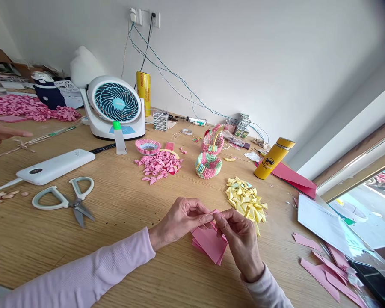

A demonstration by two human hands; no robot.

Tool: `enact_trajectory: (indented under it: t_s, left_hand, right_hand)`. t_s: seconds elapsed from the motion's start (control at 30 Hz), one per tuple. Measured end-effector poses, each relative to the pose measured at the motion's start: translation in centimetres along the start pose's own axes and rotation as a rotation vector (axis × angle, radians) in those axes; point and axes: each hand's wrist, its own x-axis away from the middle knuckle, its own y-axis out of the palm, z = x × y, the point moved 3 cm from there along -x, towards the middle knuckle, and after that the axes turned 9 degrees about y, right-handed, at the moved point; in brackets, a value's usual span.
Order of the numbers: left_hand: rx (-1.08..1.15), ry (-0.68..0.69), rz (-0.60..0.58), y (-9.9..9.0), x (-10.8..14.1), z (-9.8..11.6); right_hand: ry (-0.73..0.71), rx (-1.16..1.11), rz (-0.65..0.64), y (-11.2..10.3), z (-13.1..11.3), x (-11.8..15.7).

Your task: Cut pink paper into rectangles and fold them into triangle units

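Head view's got your left hand (179, 220) and right hand (242, 239) pinching a pink paper (216, 211) over flat slips (210, 244) that look unfolded, with pink triangles (160, 164) and yellow triangles (245, 200) already folded beyond.

Beyond the fingers (213, 219), we see a plain pale wall (244, 55); right of them, a wood-framed window (372, 179).

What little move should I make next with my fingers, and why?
Probably pinch gently along the small pink paper: the left hand and right hand meet at it with their fingertips, over the pink sheets. Any folds are mostly hidden.
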Motion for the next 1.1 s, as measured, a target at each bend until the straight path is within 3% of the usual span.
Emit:
enact_trajectory:
  t_s: [0.3, 0.6, 0.87, 1.1]
  left_hand:
    - [-0.026, 0.008, -0.036, -0.1, 0.0, -0.2]
    - [-0.190, 0.109, -0.017, -0.1, 0.1, 0.4]
    - [-0.138, 0.114, 0.017, 0.0, 0.0, -0.7]
    - [-0.112, 0.089, 0.050, 0.0, 0.0, -1.0]
  right_hand:
    - [0.012, -0.014, -0.013, 0.1, 0.1, -0.2]
    - [-0.001, 0.049, -0.031, 0.1, 0.2, -0.2]
    - [-0.060, -0.036, 0.062, 0.2, 0.5, -0.3]
    - [-0.218, 0.121, 0.198, 0.1, 0.3, 0.1]
